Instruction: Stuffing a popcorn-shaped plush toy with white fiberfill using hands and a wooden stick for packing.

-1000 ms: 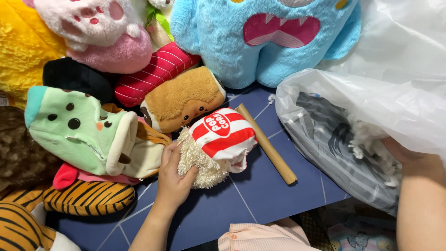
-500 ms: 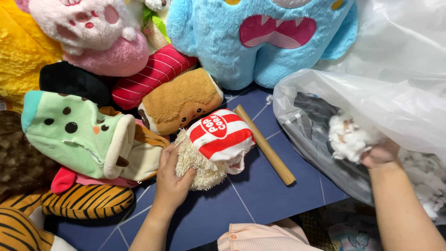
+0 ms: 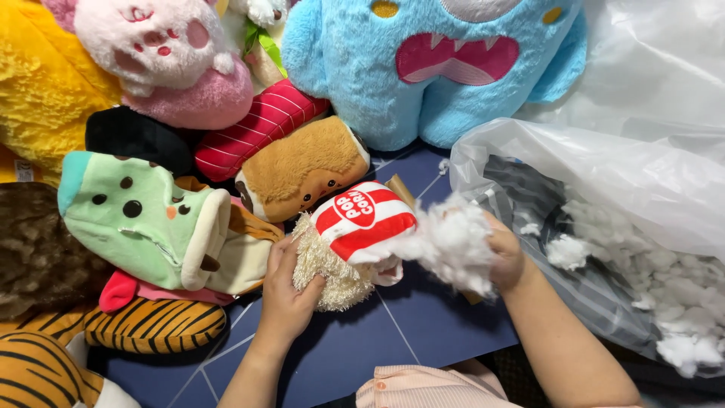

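My left hand (image 3: 287, 291) grips the fuzzy cream end of a popcorn-bucket plush (image 3: 355, 234) with red and white stripes, lying on a dark blue cutting mat (image 3: 423, 332). My right hand (image 3: 504, 257) holds a wad of white stuffing fibre (image 3: 449, 242) right against the plush's open end. A wooden stick (image 3: 398, 187) lies mostly hidden behind the plush and the stuffing.
A clear plastic bag (image 3: 604, 181) of white stuffing lies open at the right. Plush toys crowd the left and back: a big blue monster (image 3: 423, 68), a pink one (image 3: 162, 53), a green one (image 3: 143, 219), a brown toast-like one (image 3: 302, 170), tiger-striped ones (image 3: 151, 325).
My right hand came out of the plastic bag with a wad of stuffing and moved left to the popcorn plush. My left hand stayed on the plush.
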